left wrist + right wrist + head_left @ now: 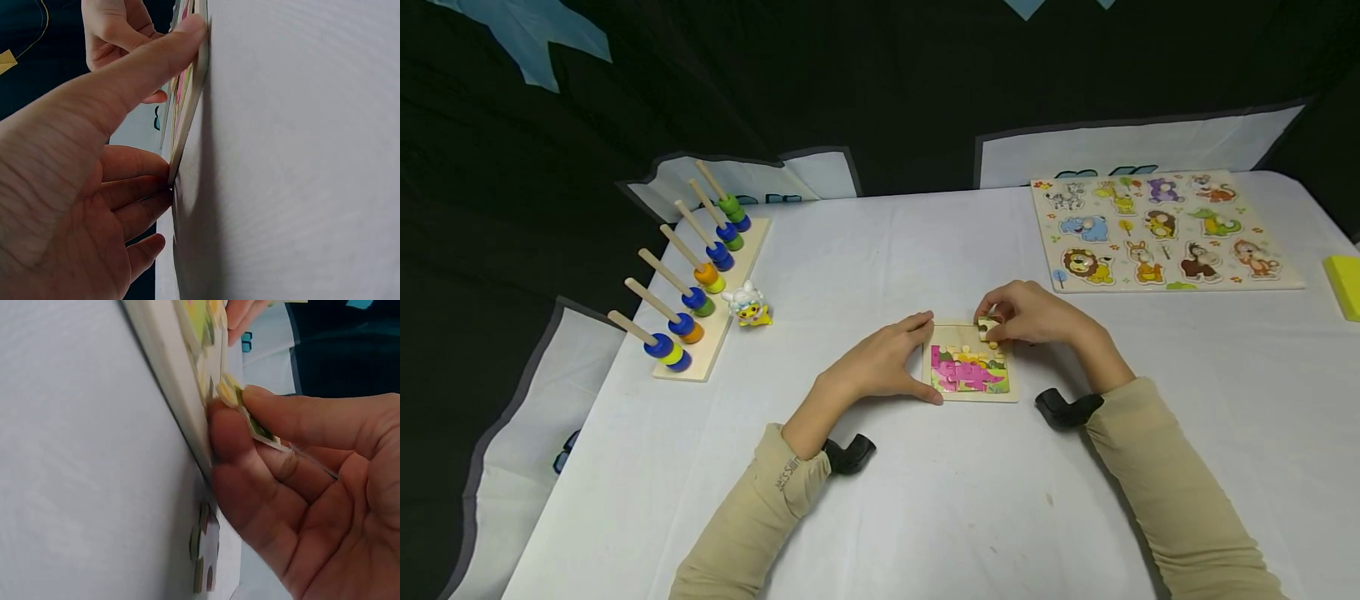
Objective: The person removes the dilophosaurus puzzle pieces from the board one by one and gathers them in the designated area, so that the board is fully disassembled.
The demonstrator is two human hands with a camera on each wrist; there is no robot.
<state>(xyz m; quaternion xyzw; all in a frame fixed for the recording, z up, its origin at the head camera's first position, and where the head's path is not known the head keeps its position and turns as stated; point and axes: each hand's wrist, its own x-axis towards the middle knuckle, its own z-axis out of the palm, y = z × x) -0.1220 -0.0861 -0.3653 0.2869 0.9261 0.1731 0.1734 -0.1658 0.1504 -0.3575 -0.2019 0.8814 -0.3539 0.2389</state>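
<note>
A small wooden jigsaw tray (972, 397) lies on the white table, with a pink dinosaur picture in its lower part and bare wood showing above. My left hand (883, 358) holds the tray at its left side, thumb at the near corner and fingertips by the far one. Between thumb and fingers, my right hand (1033, 315) pinches a jigsaw piece (987, 327) over the tray's upper right. In the right wrist view that piece (261, 431) is tilted at the tray's edge. Another loose piece (206, 550) lies on the table beside the tray, mostly hidden under my right hand in the head view.
A wooden peg board (703, 354) with coloured rings stands at the left, a small white and yellow figurine (748, 306) beside it. Back right lies an animal puzzle board (1120, 279). A yellow block (1343, 287) sits at the right edge. Dark cloth hangs behind the table.
</note>
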